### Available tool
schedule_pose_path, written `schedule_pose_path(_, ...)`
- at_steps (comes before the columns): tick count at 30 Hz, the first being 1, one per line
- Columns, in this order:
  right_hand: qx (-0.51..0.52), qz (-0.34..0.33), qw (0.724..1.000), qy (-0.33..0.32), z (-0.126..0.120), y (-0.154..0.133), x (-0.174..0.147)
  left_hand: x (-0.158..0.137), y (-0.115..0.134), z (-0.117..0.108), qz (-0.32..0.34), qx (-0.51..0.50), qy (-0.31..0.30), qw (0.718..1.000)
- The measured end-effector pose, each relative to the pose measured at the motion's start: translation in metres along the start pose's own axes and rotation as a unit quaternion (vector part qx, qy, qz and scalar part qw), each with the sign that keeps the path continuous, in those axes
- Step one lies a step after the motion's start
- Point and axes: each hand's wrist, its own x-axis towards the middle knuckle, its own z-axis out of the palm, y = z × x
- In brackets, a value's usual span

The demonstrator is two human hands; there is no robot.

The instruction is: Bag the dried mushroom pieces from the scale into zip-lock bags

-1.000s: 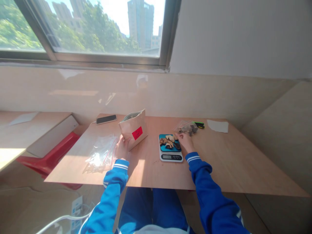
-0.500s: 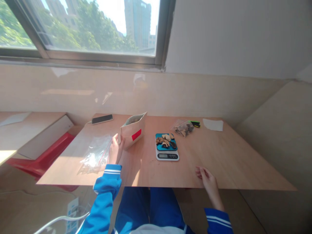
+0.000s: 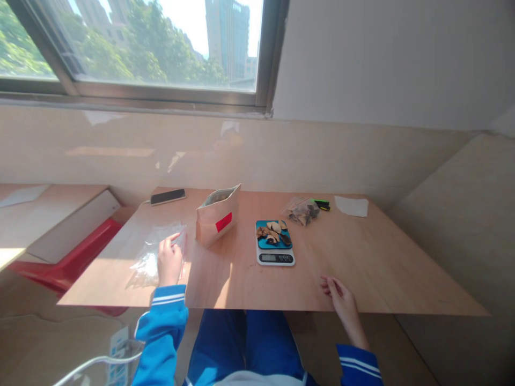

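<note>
Left hand (image 3: 169, 261) extended forward, palm down, fingers loosely curled. Right hand (image 3: 340, 296) low and near, palm up, fingers relaxed, holding nothing.

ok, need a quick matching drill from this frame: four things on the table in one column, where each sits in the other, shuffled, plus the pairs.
Things:
1. phone
2. kraft pouch
3. kitchen scale
4. clear zip bags

Places:
A. under the left hand, near the table's left edge
B. far left corner, cable attached
C. right of the pouch, dried pieces on its blue top
D. standing open between the zip bags and the scale, red label on its front

Pairs: 1-B, 2-D, 3-C, 4-A
</note>
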Motion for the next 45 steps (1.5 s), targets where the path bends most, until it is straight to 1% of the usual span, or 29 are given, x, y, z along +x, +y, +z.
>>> schedule_pose_path(3,-0.005,-0.002,1.0,0.003,-0.001,-0.001,-0.001,-0.002,-0.022,-0.01,-0.032,0.037,-0.001,0.999)
schedule_pose_path(7,-0.023,-0.003,1.0,-0.002,0.004,-0.01,-0.002,-0.008,-0.042,-0.007,-0.043,0.049,-0.037,0.997)
schedule_pose_path(10,-0.026,-0.006,1.0,-0.017,0.01,-0.019,-0.005,-0.01,-0.046,-0.003,-0.049,0.042,-0.039,0.997)
schedule_pose_path(13,-0.032,-0.024,0.999,-0.028,0.017,-0.032,-0.009,-0.01,-0.039,-0.005,-0.054,0.027,-0.022,0.998)
schedule_pose_path(15,-0.031,-0.041,0.998,-0.043,0.023,-0.045,-0.013,-0.011,-0.029,-0.011,-0.055,0.013,0.008,0.998)
schedule_pose_path(17,-0.028,-0.062,0.995,-0.069,0.032,-0.063,-0.019,-0.013,-0.012,-0.019,-0.05,-0.003,0.062,0.997)
schedule_pose_path(19,-0.033,-0.09,0.99,-0.1,0.044,-0.087,-0.027,-0.018,0.012,-0.028,-0.037,-0.022,0.128,0.991)
schedule_pose_path(21,-0.038,-0.125,0.981,-0.14,0.057,-0.117,-0.039,-0.026,0.041,-0.036,-0.016,-0.035,0.182,0.983)
schedule_pose_path(22,-0.035,-0.147,0.974,-0.166,0.065,-0.133,-0.046,-0.032,0.056,-0.039,0.002,-0.046,0.202,0.978)
schedule_pose_path(23,-0.023,-0.172,0.966,-0.19,0.073,-0.149,-0.054,-0.039,0.071,-0.04,0.042,-0.083,0.219,0.971)
schedule_pose_path(24,-0.004,-0.196,0.958,-0.21,0.082,-0.166,-0.062,-0.047,0.086,-0.041,0.085,-0.125,0.22,0.964)
schedule_pose_path(25,0.017,-0.216,0.951,-0.222,0.09,-0.181,-0.071,-0.055,0.099,-0.041,0.137,-0.165,0.199,0.956)
schedule_pose_path(26,0.037,-0.225,0.945,-0.235,0.098,-0.194,-0.079,-0.064,0.111,-0.039,0.187,-0.198,0.157,0.949)
schedule_pose_path(29,0.115,-0.238,0.928,-0.262,0.12,-0.222,-0.098,-0.09,0.135,-0.033,0.295,-0.227,0.019,0.928)
schedule_pose_path(31,0.162,-0.228,0.928,-0.248,0.129,-0.229,-0.103,-0.101,0.142,-0.03,0.322,-0.243,-0.057,0.913)
schedule_pose_path(33,0.18,-0.21,0.932,-0.232,0.132,-0.23,-0.103,-0.107,0.142,-0.028,0.316,-0.264,-0.096,0.906)
schedule_pose_path(36,0.173,-0.201,0.932,-0.246,0.129,-0.224,-0.098,-0.107,0.135,-0.026,0.301,-0.274,-0.097,0.908)
schedule_pose_path(40,0.173,-0.18,0.94,-0.232,0.125,-0.216,-0.095,-0.101,0.126,-0.023,0.328,-0.228,-0.088,0.912)
schedule_pose_path(45,0.149,-0.172,0.947,-0.227,0.126,-0.211,-0.092,-0.098,0.126,-0.018,0.358,-0.168,-0.022,0.918)
